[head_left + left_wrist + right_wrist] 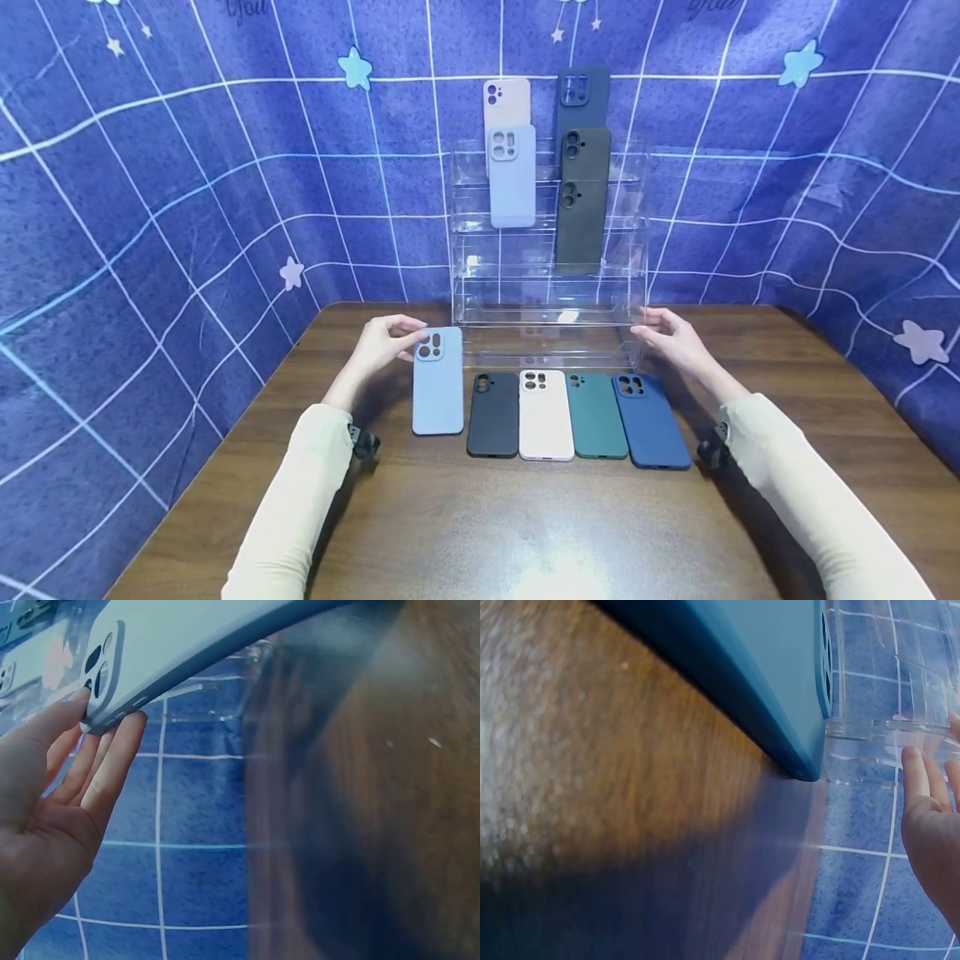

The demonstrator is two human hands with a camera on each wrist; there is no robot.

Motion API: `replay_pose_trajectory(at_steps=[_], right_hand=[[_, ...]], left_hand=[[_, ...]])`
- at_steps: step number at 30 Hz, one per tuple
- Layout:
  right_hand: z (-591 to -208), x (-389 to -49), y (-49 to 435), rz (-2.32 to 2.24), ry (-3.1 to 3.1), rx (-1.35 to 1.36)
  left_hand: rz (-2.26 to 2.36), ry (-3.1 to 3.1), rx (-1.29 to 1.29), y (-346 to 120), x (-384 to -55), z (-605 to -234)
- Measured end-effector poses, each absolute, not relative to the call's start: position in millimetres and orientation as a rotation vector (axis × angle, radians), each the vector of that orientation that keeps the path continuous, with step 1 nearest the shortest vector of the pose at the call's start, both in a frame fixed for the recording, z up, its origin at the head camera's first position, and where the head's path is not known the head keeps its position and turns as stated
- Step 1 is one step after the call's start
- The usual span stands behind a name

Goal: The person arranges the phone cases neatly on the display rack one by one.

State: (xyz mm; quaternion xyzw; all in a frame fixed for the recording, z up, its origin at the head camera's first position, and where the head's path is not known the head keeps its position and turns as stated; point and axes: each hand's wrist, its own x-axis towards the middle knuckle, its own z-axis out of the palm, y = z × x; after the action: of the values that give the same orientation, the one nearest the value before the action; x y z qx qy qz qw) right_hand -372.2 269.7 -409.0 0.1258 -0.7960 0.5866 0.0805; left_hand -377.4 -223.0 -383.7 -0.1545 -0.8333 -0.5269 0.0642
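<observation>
My left hand (390, 340) pinches a light blue phone case (438, 392) by its upper left corner, beside the camera cutouts. In the left wrist view, the thumb lies on the cutout side and the fingers (120, 761) on the edge. A clear tiered display rack (547, 317) stands behind the row of cases. My right hand (671, 335) is at the rack's lower right side, fingertips right at its edge, fingers (915, 776) fairly straight. Nearest to that hand lies a dark blue phone case (652, 425).
Black (492, 417), white (546, 417) and green phone cases (598, 417) lie in a row on the wooden table (450, 517). On the rack's upper tiers stand a pink case (517, 100), a light blue case (513, 187), a blue case (592, 92) and dark cases (581, 233).
</observation>
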Motion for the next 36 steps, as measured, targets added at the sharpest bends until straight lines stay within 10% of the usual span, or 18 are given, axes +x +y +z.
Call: replay_pose_trajectory(at_steps=[36], right_hand=[[-407, -368, 268, 1.740, -2.367, 0.401]], left_hand=[[-1.376, -2.181, -0.436, -150, -397, -243]])
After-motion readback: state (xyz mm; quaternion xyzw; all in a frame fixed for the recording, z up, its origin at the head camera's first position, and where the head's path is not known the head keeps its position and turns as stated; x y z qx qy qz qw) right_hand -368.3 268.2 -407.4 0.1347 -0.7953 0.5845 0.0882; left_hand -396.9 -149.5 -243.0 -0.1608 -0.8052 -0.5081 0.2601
